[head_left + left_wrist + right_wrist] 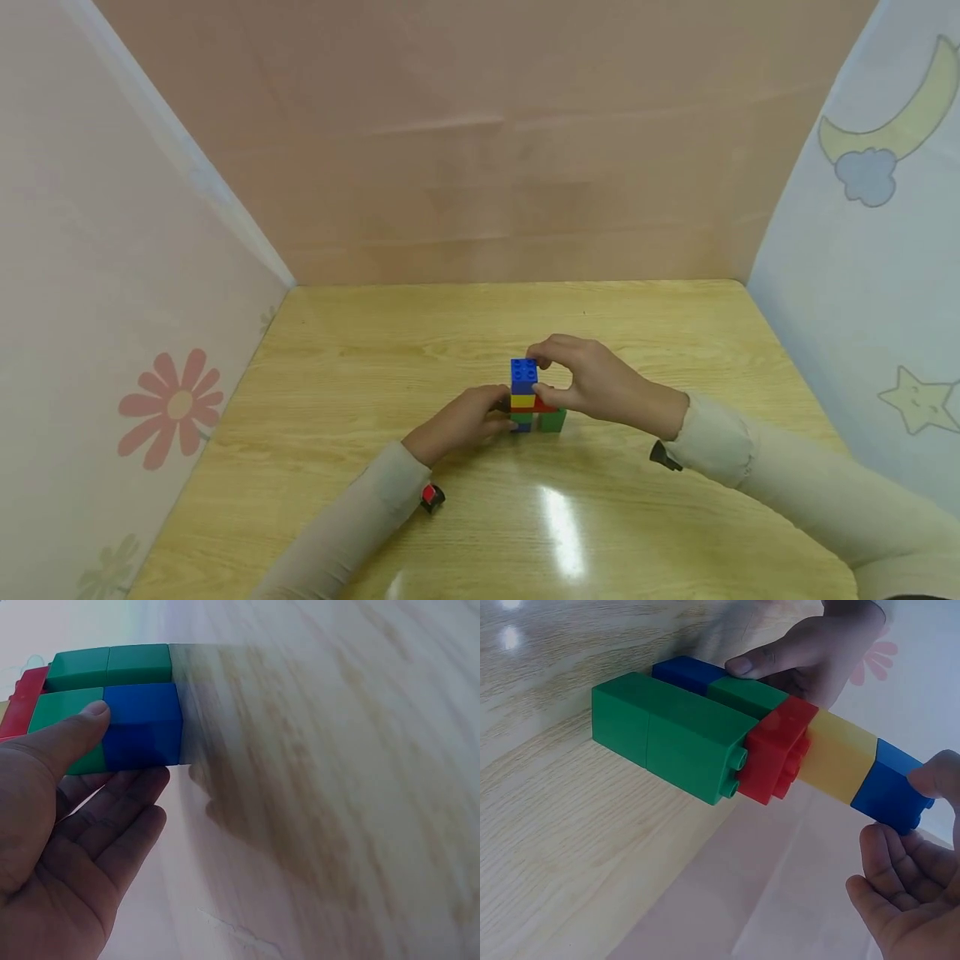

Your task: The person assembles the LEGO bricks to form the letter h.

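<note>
A small structure of toy building bricks stands on the table. Two stacked green bricks (656, 735) form one leg; a blue brick (142, 724) under a green brick (746, 696) forms the other. Across both legs lies a red brick (780, 742), with a yellow brick (840, 754) on its left part and a blue brick (524, 372) on top. My right hand (596, 379) pinches that top blue brick between thumb and fingers. Lower down, my left hand (467, 421) grips the left leg, its thumb on the green brick near the blue one's edge.
The wood-grain table (360, 350) is enclosed by a plain back panel (480, 167) and two printed side panels. Black wrist-camera pieces (663, 457) stick out by both sleeves. Bare tabletop surrounds the bricks.
</note>
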{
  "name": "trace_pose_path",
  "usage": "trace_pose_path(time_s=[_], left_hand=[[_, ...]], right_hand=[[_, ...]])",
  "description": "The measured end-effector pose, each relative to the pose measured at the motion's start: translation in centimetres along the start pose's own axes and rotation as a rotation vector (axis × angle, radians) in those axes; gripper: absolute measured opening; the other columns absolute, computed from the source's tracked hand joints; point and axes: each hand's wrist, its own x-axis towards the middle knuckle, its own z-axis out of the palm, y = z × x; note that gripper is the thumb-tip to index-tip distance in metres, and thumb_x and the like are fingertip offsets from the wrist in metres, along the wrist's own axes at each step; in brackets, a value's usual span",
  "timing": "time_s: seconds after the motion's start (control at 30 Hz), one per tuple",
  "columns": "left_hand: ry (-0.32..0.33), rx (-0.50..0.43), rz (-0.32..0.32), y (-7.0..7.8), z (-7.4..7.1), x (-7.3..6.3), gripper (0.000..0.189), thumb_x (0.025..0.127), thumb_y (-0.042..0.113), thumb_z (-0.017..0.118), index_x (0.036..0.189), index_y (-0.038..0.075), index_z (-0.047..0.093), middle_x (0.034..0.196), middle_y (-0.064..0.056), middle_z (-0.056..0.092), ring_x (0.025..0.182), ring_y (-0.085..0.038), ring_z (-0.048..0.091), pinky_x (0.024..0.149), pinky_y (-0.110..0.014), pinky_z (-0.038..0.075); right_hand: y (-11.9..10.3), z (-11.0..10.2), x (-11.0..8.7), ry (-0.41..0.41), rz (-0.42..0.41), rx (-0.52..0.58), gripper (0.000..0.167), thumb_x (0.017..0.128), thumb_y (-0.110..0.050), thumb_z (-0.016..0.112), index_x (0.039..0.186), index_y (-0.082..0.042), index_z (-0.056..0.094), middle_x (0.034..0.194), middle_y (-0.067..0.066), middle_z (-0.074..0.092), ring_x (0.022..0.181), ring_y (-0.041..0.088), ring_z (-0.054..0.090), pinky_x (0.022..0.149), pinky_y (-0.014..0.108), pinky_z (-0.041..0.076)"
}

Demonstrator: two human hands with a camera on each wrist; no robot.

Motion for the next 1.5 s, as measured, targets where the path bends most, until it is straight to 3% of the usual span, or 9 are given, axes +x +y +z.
trace_pose_path(time_s=[0.5, 0.87, 1.13, 1.3, 1.5], left_hand=[[0.021, -0.003, 0.012, -0.1, 0.2, 0.2, 0.029, 0.092, 0.026, 0.069, 0.119, 0.017, 0.061, 0.114, 0.007, 0.066, 0.109, -0.008, 0.061, 0.096, -0.026, 0.047], [0.016, -0.017, -0.007, 0.0, 0.4, 0.1, 0.032, 0.092, 0.025, 0.069, 0.122, 0.017, 0.061, 0.116, 0.008, 0.066, 0.110, -0.007, 0.060, 0.097, -0.027, 0.047], [0.014, 0.003, -0.048, 0.0, 0.5, 0.0, 0.034, 0.091, 0.029, 0.071, 0.121, 0.017, 0.062, 0.115, 0.008, 0.066, 0.109, -0.006, 0.060, 0.096, -0.027, 0.048], [0.031, -0.049, -0.061, 0.2, 0.3, -0.4, 0.040, 0.090, 0.037, 0.070, 0.126, 0.022, 0.060, 0.120, 0.012, 0.063, 0.113, -0.006, 0.058, 0.097, -0.030, 0.047], [0.094, -0.097, -0.008, 0.3, 0.1, -0.9, 0.048, 0.092, 0.042, 0.065, 0.135, 0.024, 0.053, 0.129, 0.011, 0.059, 0.119, -0.008, 0.056, 0.102, -0.032, 0.044]], right_hand=[[0.4, 0.5, -1.3, 0.093, 0.060, 0.100, 0.036, 0.086, -0.026, 0.076, 0.118, -0.014, 0.064, 0.102, -0.006, 0.065, 0.093, 0.010, 0.062, 0.082, 0.035, 0.054], [1.0, 1.2, -2.2, 0.120, 0.100, 0.188, 0.036, 0.088, -0.032, 0.074, 0.121, -0.021, 0.063, 0.107, -0.013, 0.064, 0.100, 0.007, 0.061, 0.088, 0.036, 0.051], [2.7, 2.3, -4.3, 0.129, 0.160, 0.205, 0.039, 0.090, -0.029, 0.072, 0.126, -0.018, 0.062, 0.113, -0.010, 0.065, 0.105, 0.011, 0.061, 0.091, 0.044, 0.050], [3.4, 3.1, -5.7, 0.111, 0.215, 0.213, 0.041, 0.090, -0.031, 0.071, 0.128, -0.021, 0.060, 0.121, -0.008, 0.062, 0.111, 0.013, 0.059, 0.094, 0.045, 0.049], [4.1, 4.5, -7.6, 0.118, 0.258, 0.219, 0.043, 0.090, -0.027, 0.072, 0.130, -0.017, 0.059, 0.126, -0.003, 0.061, 0.113, 0.019, 0.059, 0.091, 0.048, 0.051]])
